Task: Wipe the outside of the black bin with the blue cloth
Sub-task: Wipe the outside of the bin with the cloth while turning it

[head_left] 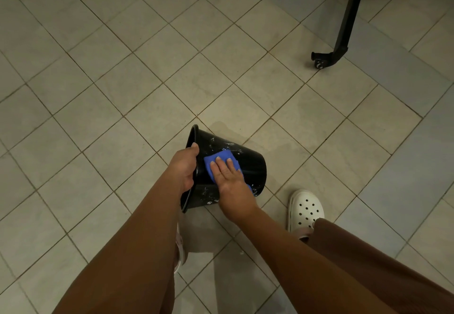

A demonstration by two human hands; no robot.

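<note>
The left hand grips the rim of the bin, tipped sideways over the floor, while the flat right hand presses the cloth on its wall; hard pressing could twist the rim loose.

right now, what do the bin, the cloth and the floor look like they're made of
The black bin looks like hard plastic with a glossy finish: it shows sharp highlights and a thin rolled rim. The blue cloth looks like soft matte fabric, perhaps microfibre: it bends to the bin's curve. The floor looks like ceramic or stone-look tiles with a faint sheen and grout lines between them.
</note>
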